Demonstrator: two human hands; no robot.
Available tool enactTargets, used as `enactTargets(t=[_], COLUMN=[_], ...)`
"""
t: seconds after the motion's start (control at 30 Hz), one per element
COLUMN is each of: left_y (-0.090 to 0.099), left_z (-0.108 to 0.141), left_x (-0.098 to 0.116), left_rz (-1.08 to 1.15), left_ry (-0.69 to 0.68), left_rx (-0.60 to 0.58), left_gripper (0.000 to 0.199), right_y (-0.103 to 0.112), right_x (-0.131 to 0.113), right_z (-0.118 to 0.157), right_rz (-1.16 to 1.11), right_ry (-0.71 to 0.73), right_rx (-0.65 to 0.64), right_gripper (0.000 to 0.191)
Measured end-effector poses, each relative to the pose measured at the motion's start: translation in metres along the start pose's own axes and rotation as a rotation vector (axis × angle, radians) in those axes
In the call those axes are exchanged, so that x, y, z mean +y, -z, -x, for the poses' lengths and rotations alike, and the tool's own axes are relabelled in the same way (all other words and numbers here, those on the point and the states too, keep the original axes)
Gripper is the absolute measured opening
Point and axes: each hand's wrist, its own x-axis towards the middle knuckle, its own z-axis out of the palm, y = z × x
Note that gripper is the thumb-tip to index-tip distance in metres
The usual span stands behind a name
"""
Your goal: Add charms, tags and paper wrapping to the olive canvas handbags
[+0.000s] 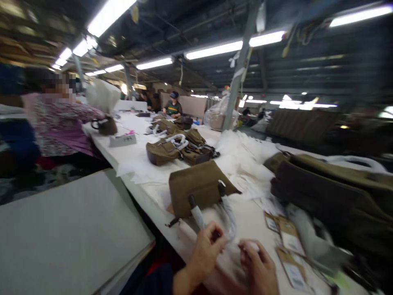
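**Olive canvas handbag [196, 188] lies just ahead of two curled hands**

The handbag rests flat on white tissue sheets [144, 172] near the edge of a long white work table [144, 192]. Its two handles [227, 217], sleeved in clear plastic, run toward the person's hands. The left hand [208, 256] and the right hand [258, 268] are both curled, fingers bent inward, around or just over a pale wrap [233, 262]; blur leaves it impossible to tell whether either hand grips it. To the right, brown paper tags [290, 237] lie beside a large blurred olive bag [331, 192]. Farther along the table sit more olive bags [187, 149]. A grey board [67, 233] lies to the left, and beyond it a co-worker in a floral top [58, 123] reaches toward a small brown bag [106, 126]. Another co-worker in a cap [173, 107] sits at the far end.
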Motion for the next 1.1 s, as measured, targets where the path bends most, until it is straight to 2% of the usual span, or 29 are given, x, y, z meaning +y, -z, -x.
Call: enactTargets(t=[0.1,0.2,0.37,0.47,0.9,1.0,1.1], left_y=[0.004,0.006,0.006,0.005,-0.001,-0.001,0.001], left_z=[-0.001,-0.002,0.003,0.004,0.011,0.014,0.010], left_x=[0.002,0.007,0.013,0.010,0.008,0.005,0.001], left_rz=[0.012,-0.013,-0.066,-0.093,-0.262,-0.285,-0.199], left_ry=[0.003,0.022,0.020,0.002,-0.062,-0.107,-0.089], left_rx=[-0.037,-0.101,-0.124,-0.121,-0.103,-0.094,-0.106], left_gripper=[0.025,0.027,0.026,0.025,0.020,0.016,0.015], right_y=[-0.004,-0.010,-0.012,-0.013,-0.017,-0.014,-0.014], right_x=[0.001,-0.001,-0.006,-0.007,-0.005,-0.004,0.002], right_z=[0.005,0.010,0.016,0.014,0.013,0.014,0.013], right_rz=[-0.258,-0.382,-0.224,-0.146,-0.107,-0.073,-0.059], right_ry=[-0.014,-0.022,-0.004,0.020,0.052,0.041,0.000], right_rx=[-0.059,-0.159,-0.233,-0.235,-0.154,-0.176,-0.214], right_gripper=[0.027,0.019,0.024,0.029,0.036,0.038,0.037])
